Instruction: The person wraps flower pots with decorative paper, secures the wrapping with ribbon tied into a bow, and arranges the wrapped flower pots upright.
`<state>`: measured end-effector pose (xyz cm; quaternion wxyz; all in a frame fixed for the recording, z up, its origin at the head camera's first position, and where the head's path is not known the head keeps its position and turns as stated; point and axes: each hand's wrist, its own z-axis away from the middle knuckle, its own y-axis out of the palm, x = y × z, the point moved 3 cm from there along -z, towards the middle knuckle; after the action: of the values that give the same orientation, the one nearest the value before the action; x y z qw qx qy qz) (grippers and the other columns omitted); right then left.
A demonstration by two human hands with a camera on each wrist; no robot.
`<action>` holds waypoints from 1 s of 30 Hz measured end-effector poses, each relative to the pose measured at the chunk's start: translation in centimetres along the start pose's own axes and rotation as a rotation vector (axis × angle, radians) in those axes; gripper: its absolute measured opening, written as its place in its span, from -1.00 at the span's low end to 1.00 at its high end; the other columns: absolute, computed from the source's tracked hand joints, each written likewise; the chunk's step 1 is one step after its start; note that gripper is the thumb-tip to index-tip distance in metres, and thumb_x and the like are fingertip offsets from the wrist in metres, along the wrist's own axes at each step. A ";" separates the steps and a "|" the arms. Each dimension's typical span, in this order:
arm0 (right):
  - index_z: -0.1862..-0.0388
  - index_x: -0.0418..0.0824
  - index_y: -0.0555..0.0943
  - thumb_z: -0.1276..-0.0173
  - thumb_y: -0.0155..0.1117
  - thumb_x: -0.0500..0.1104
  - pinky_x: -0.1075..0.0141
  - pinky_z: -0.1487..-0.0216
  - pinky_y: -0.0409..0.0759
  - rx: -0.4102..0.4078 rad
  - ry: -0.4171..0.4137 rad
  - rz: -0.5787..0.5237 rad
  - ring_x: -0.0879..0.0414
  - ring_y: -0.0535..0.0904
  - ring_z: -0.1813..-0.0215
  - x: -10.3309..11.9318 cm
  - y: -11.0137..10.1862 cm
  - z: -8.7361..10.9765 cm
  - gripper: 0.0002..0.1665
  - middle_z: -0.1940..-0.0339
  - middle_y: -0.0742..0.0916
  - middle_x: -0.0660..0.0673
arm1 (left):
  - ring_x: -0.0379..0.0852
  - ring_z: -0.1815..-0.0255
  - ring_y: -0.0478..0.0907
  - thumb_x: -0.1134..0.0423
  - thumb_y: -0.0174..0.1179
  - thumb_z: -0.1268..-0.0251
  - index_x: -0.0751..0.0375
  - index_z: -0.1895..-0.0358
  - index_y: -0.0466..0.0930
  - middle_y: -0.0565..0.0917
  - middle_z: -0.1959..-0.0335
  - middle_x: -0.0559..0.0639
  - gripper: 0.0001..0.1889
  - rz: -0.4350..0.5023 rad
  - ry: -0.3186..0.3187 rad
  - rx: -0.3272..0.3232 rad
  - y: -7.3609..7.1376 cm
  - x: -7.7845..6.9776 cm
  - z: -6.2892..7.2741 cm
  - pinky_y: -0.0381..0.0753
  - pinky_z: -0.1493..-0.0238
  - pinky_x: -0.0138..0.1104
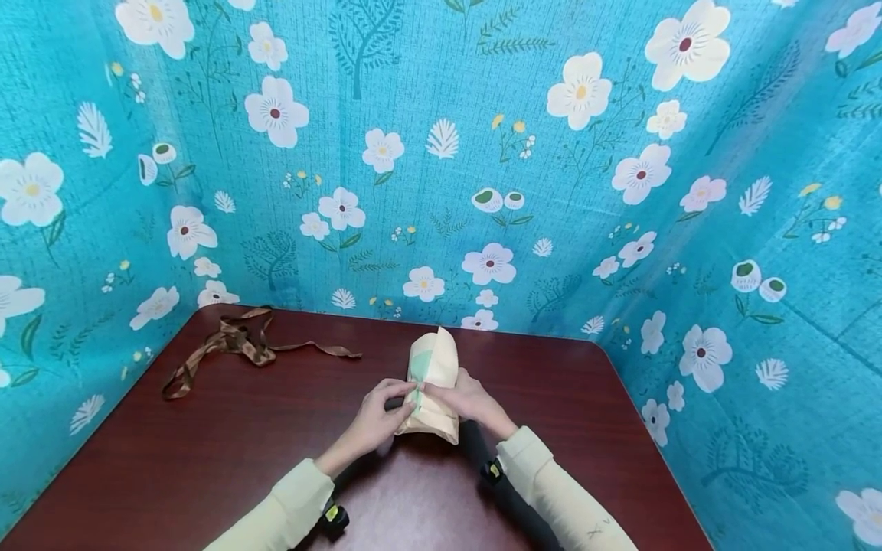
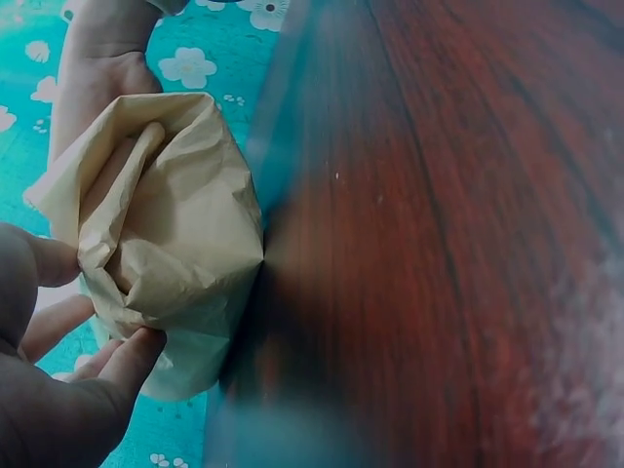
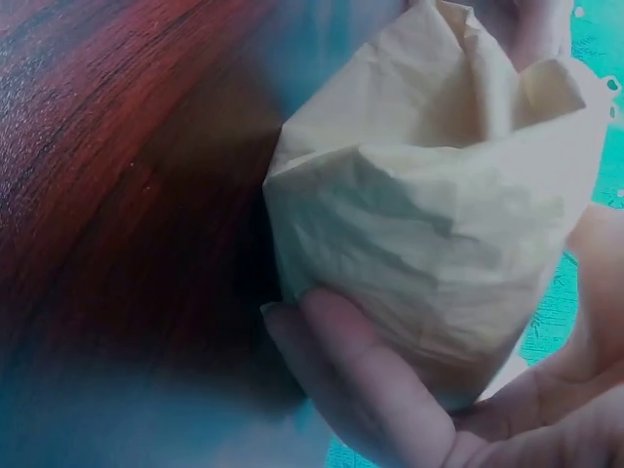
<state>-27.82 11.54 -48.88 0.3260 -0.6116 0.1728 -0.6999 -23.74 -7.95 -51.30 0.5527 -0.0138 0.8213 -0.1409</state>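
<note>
Two bare hands are close together on one pale paper bag: the left hand (image 1: 381,417) pinches its upper face near the middle, and the right hand (image 1: 472,398) grips it from the other side, thumb laid across the top and fingers curled round the side. The bag (image 1: 439,367) is between them, over the far middle part of the table, a pale green patch (image 1: 420,366) on its face and its open, creased mouth (image 2: 180,210) turned toward the person. Whether it rests on the table or is held just above it is hard to tell, and the wrist views show no contents. The paper looks thin and already wrinkled, so a hard pinch or the two hands pulling apart could tear it; squeezing unevenly could crush the mouth or leave a crooked fold, and if one hand eased off, the creases might spring open. Cream sleeves (image 1: 292,497) lead back from the wrists. Beyond the left hand, well apart from the bag, a brown ribbon (image 1: 237,342) lies in a loose tangle on the dark red table (image 1: 310,405), one tail stretching toward the bag. Blue flowered cloth (image 1: 413,191) hangs behind and at both sides.
</note>
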 end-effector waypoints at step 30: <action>-0.17 -0.37 0.38 0.04 0.42 0.43 0.19 0.48 0.64 -0.074 0.070 0.153 0.01 0.62 0.36 1.0 1.4 -1.1 0.09 0.25 0.62 -0.20 | 0.29 -0.06 0.61 0.60 0.15 -0.26 0.52 -0.07 0.64 0.62 0.00 0.37 -0.69 -0.614 -0.062 0.111 -12.2 4.3 -6.9 0.62 -0.08 0.08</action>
<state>-28.54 9.67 -49.24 0.3493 -0.5835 0.2559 -0.6870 -33.28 -18.99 -49.73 0.5089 -0.2353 0.7525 -0.3456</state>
